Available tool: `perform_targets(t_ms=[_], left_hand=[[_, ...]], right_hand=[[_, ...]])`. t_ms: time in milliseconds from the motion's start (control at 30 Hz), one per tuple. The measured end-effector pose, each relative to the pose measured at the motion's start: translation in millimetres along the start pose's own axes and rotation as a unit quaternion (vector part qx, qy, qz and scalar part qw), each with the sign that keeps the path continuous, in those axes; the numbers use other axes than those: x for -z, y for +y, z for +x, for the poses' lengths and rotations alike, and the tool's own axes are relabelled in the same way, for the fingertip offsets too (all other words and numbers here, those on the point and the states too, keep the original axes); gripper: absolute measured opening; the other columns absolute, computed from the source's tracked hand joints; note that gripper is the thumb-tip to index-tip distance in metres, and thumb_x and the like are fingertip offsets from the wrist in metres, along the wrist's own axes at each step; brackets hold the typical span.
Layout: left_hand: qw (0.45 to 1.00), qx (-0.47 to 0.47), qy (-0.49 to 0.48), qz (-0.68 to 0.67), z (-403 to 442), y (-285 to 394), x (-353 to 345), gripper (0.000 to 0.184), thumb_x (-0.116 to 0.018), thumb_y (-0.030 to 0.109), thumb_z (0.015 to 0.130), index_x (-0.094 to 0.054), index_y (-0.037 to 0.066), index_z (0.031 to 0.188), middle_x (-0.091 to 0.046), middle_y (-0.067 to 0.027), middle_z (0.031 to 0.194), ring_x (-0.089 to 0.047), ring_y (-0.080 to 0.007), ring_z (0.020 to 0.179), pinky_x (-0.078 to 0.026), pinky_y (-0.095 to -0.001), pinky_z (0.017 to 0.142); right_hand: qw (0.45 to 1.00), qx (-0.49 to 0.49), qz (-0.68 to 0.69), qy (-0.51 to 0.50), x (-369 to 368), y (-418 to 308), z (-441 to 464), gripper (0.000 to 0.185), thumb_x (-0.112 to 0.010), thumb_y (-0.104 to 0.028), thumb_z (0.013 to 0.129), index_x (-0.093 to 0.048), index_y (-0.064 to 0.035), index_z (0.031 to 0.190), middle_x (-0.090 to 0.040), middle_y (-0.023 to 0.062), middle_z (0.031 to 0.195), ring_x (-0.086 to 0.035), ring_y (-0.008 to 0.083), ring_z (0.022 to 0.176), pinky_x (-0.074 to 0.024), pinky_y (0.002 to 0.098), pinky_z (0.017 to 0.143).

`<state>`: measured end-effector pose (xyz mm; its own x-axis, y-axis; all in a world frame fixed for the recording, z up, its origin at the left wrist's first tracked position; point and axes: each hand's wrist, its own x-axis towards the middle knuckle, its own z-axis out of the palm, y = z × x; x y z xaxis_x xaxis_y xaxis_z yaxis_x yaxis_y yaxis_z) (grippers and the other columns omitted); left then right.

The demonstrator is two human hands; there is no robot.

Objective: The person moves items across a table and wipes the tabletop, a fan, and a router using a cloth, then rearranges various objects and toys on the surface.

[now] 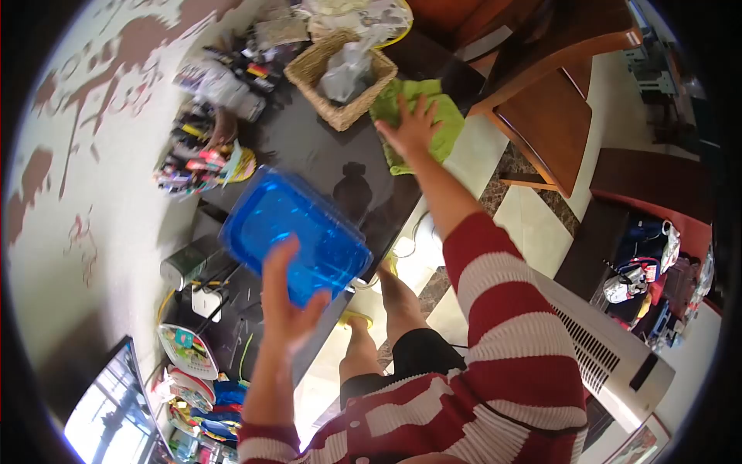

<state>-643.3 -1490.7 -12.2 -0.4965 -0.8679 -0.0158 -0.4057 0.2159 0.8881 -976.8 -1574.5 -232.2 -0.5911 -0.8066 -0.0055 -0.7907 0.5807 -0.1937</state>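
Observation:
My right hand (413, 127) lies with fingers spread flat on a green cloth (444, 116) at the edge of the dark table. My left hand (287, 301) is over the near side of a blue translucent plastic container (267, 205), thumb and fingers apart and slightly blurred; whether it touches the container I cannot tell. A dark wet-looking patch (353, 189) shows on the table between the container and the cloth. Beside the cloth stands a woven basket (340, 117) holding a clear plastic bag (348, 73).
Pens fill a holder (205, 162) along the wall. A can (183, 267), cables and a monitor (116, 410) are at the left. Wooden chairs (545, 124) stand at the right, near a white slatted appliance (610, 348). The dark table (297, 147) has its edge near my legs.

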Motion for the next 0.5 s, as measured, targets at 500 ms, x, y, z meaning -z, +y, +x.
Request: perform_targets(t_ms=[500], left_hand=[[0.928,-0.046,-0.029,0.368,264.2,-11.3,-66.4,0.102,-0.084,0.028,0.048,-0.035,0.015,0.136,-0.025,-0.0285,0.137,-0.028,-0.0471,0.125,-0.028,-0.053,0.103]], right_hand=[[0.991,-0.023,-0.019,0.129,-26.4,111.9,161.3,0.057,-0.043,-0.052,0.088,-0.043,-0.0209,0.136,-0.031,0.0099,0.146,-0.019,0.0412,0.135,-0.0183,0.0659,0.102]])
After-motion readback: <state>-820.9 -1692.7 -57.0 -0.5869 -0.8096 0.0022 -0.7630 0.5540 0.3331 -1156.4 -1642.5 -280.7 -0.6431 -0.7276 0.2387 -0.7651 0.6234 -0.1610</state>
